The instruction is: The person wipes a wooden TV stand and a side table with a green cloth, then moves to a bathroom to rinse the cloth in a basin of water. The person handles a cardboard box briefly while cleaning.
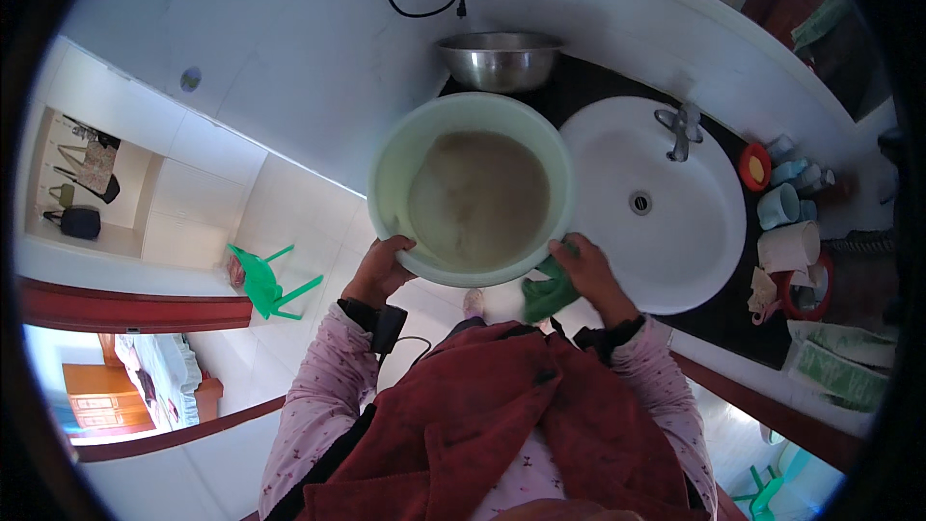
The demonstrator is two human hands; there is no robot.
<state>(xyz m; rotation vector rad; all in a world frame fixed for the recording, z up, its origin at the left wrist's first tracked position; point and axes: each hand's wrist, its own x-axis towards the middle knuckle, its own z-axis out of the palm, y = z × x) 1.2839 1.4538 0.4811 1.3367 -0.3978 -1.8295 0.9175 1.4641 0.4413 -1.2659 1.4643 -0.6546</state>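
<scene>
A pale green plastic basin holds cloudy, brownish water and is held up in front of me, beside the sink. My left hand grips its rim at the near left, thumb over the edge. At the near right, my right hand grips the same rim and also has a green cloth hanging from it, below the basin's edge. The white oval washbasin is just to the right, with a chrome faucet at its back and an uncovered drain. Whether the green basin touches the washbasin's edge, I cannot tell.
A stainless steel bowl stands on the black countertop behind the green basin. Cups, a red dish and a toilet roll line the counter's right side. A black cable hangs on the wall. A green plastic stool is at the left.
</scene>
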